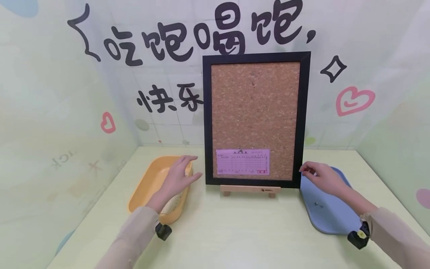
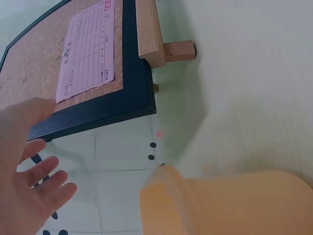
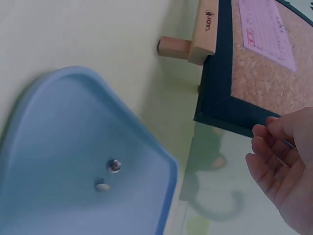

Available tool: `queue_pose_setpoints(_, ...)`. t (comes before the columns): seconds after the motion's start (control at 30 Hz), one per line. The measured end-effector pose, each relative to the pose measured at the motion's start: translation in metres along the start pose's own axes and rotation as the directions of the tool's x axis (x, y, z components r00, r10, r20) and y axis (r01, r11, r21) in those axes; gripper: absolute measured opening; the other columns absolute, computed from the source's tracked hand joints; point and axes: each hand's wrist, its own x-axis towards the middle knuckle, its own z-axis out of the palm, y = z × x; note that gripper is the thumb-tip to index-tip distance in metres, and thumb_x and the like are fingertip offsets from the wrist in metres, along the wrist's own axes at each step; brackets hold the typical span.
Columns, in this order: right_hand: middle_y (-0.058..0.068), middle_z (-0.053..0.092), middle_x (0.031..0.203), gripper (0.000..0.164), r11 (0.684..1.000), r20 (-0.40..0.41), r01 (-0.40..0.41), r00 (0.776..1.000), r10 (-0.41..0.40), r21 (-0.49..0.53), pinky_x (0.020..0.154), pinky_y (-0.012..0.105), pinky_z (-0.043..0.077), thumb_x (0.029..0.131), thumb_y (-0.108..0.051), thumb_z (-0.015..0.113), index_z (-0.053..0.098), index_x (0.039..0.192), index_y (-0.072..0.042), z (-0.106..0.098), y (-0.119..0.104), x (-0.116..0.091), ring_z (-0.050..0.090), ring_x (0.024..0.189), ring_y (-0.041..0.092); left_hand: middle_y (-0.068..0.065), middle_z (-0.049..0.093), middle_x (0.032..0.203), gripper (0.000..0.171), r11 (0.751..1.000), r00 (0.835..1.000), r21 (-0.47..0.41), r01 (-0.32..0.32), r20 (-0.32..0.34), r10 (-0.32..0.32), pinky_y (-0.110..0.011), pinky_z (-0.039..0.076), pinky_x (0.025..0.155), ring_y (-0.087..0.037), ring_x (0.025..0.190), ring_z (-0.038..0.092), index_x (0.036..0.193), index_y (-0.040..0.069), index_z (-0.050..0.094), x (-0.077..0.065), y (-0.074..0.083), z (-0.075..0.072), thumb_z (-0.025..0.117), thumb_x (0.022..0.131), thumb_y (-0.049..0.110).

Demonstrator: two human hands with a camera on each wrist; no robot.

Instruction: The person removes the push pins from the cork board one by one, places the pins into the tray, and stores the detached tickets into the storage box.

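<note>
A cork board (image 1: 255, 108) in a black frame leans on a small wooden easel (image 1: 250, 189). A pink printed slip (image 1: 243, 162) lies against its lower cork, with a small pin at the slip's top edge. My left hand (image 1: 176, 177) hovers over an orange tray (image 1: 136, 194), fingers spread and holding nothing. My right hand (image 1: 320, 177) is beside the frame's lower right edge, above a blue tray (image 1: 330, 213). Its fingers bend loosely, thumb near the index fingertip; nothing shows between them. Two small metal tacks (image 3: 114, 166) lie in the blue tray.
The pale table (image 1: 235, 231) carries both trays, one on each side of the board. Behind stands a white wall (image 1: 161, 123) with black lettering and pink hearts. The orange tray's contents are mostly hidden under my left hand.
</note>
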Motion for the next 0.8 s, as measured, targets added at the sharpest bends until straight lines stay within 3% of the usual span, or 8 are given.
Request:
queue_pose_setpoints(0.17, 0.006, 0.064, 0.082, 0.010, 1.000, 0.013, 0.008, 1.000, -0.008, -0.003, 0.055, 0.025, 0.046, 0.085, 0.003, 0.054, 0.062, 0.088, -0.002, -0.002, -0.011, 0.016, 0.053, 0.067, 0.012, -0.014, 0.048, 0.126, 0.059, 0.997, 0.998, -0.031, -0.065, -0.027, 0.064, -0.043, 0.038, 0.097, -0.029, 0.116, 0.046, 0.126, 0.002, 0.048, 0.014, 0.001, 0.011, 0.073, 0.076, 0.021)
queue_pose_setpoints(0.43, 0.008, 0.062, 0.076, 0.007, 0.998, -0.004, 0.056, 0.998, -0.056, -0.008, 0.056, 0.027, 0.046, 0.084, 0.002, 0.058, 0.063, 0.087, 0.000, -0.006, -0.038, 0.045, 0.048, 0.063, 0.014, -0.018, 0.046, 0.128, 0.068, 0.995, 0.991, -0.028, -0.099, -0.090, 0.096, -0.045, 0.039, 0.096, -0.032, 0.116, 0.046, 0.131, 0.000, 0.040, 0.024, 0.000, 0.028, 0.074, 0.075, 0.019)
queue_pose_setpoints(0.57, 0.010, 0.063, 0.080, 0.008, 0.998, -0.002, 0.061, 0.998, -0.061, 0.032, 0.058, 0.028, 0.047, 0.085, 0.002, 0.057, 0.063, 0.090, 0.001, 0.000, -0.052, 0.055, 0.050, 0.065, 0.016, -0.018, 0.046, 0.130, 0.075, 0.995, 0.991, 0.011, -0.097, -0.093, 0.097, -0.043, 0.039, 0.096, -0.032, 0.117, 0.046, 0.134, 0.001, 0.038, 0.024, 0.002, 0.036, 0.076, 0.072, 0.020)
queue_pose_setpoints(0.8, 0.009, 0.065, 0.083, 0.010, 0.996, 0.017, 0.044, 0.999, -0.045, 0.073, 0.055, 0.026, 0.043, 0.087, -0.002, 0.056, 0.064, 0.093, 0.000, 0.014, -0.069, 0.071, 0.049, 0.064, 0.015, -0.017, 0.044, 0.131, 0.087, 0.999, 0.995, 0.017, -0.041, -0.095, 0.043, -0.042, 0.041, 0.095, -0.030, 0.115, 0.047, 0.140, 0.007, 0.030, 0.024, 0.004, 0.049, 0.078, 0.070, 0.023)
